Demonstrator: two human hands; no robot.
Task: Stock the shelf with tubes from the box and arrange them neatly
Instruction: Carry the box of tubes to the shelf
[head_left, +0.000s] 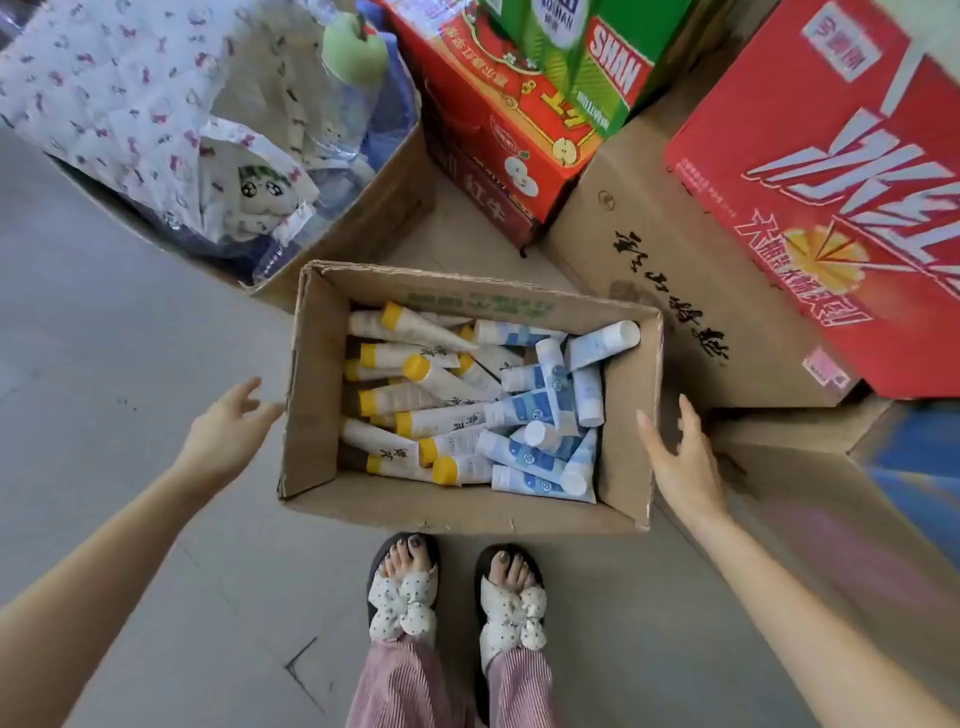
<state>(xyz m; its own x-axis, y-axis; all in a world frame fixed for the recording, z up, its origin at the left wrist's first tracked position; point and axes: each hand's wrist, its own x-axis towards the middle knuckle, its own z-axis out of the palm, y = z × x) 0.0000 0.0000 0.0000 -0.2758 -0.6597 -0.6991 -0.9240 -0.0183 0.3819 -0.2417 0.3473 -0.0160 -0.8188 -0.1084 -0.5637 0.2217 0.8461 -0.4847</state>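
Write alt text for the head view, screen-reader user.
Seen from above, a person's open left hand and right hand reach toward either side of an open cardboard box on the floor, holding jumbled yellow-capped tubes and blue-and-white tubes. Larger cartons stand behind it.

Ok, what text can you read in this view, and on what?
"SHAN": upside down on the green carton.
"红牛", probably: side of the red apple-print carton.
Big red carton: large white characters, upside down, unread.
Brown carton: black brush characters, unread.
Yellow-capped tubes: black characters, too small.
Tube box: green print on far wall, blurred.
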